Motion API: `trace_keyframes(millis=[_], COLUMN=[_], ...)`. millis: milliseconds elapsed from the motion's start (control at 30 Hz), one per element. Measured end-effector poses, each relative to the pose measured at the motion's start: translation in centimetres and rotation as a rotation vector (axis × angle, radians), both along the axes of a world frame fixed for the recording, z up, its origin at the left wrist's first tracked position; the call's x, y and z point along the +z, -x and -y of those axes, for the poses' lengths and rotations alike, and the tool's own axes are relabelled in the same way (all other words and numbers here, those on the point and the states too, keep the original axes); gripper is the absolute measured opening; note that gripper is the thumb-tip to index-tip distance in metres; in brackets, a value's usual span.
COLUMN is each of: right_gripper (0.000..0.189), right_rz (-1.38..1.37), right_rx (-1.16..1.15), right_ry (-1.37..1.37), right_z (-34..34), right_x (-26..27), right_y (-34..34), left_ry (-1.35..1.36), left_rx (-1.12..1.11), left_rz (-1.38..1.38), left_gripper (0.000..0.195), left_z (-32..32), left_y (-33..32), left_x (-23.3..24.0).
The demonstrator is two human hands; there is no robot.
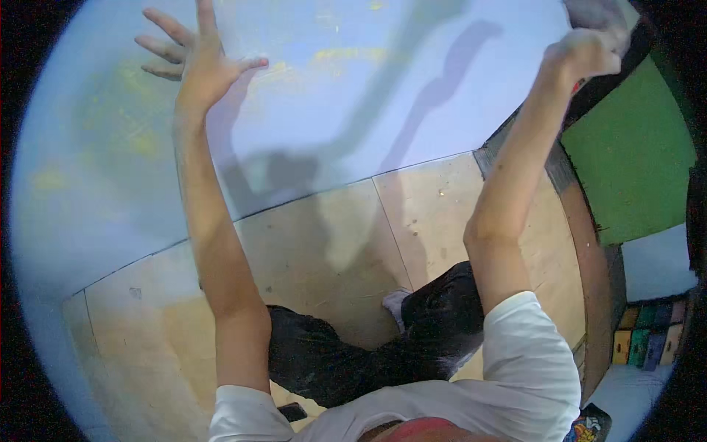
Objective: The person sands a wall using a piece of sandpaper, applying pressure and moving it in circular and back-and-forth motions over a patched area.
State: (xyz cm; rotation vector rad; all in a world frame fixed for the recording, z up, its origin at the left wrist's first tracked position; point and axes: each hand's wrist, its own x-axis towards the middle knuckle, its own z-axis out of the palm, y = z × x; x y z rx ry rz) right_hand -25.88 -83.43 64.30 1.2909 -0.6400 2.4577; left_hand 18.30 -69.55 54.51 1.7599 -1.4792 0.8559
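Note:
My left hand (pixel 204 63) is raised in front of a pale wall (pixel 309 105), its fingers spread and nothing in them. Whether its fingertips touch the wall is not plain. Up at the top right, my right hand (pixel 588 52) is bent at the wrist with its fingers curled, beside the dark strip (pixel 594 88) at the wall's end. A blurred grey shape (pixel 596 14) lies just past its knuckles; I cannot tell if the hand holds it. Yellow marks (pixel 348 54) and shadows of the arms show on the wall.
Beige floor tiles (pixel 309 243) meet the wall's foot. A socked foot (pixel 395 309) and my dark trousers (pixel 442 304) are below. To the right are a green panel (pixel 629 154) and small coloured drawers (pixel 640 348). A dark, phone-like object (pixel 293 411) lies at the bottom.

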Motion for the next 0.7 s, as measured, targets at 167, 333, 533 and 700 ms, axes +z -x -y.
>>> trace_keyframes(millis=[167, 333, 533, 700], right_gripper=[0.048, 0.055, 0.045, 0.024], right_rz=[-0.371, -0.35, -0.362, -0.435], right_rx=[-0.505, -0.292, 0.024, 0.042], right_ry=[-0.812, -0.508, -0.475, -0.49], right_z=[-3.9, -5.9, -8.3, -8.2], right_x=[-2.7, -2.8, -2.4, -2.2], right_y=[-7.8, -9.6, -10.1, -10.2], left_ry=[-0.176, -0.126, 0.019, -0.002], left_rx=[0.042, 0.045, -0.201, -0.216], left_rz=[-0.148, -0.072, -0.003, -0.021], left_gripper=[0.162, 0.16, 0.153, 0.152], left_z=[-0.9, -0.2, -0.5, -1.1], left_y=[0.8, -0.3, -1.0, -0.6], left_x=[1.9, 1.4, 1.0, 1.1])
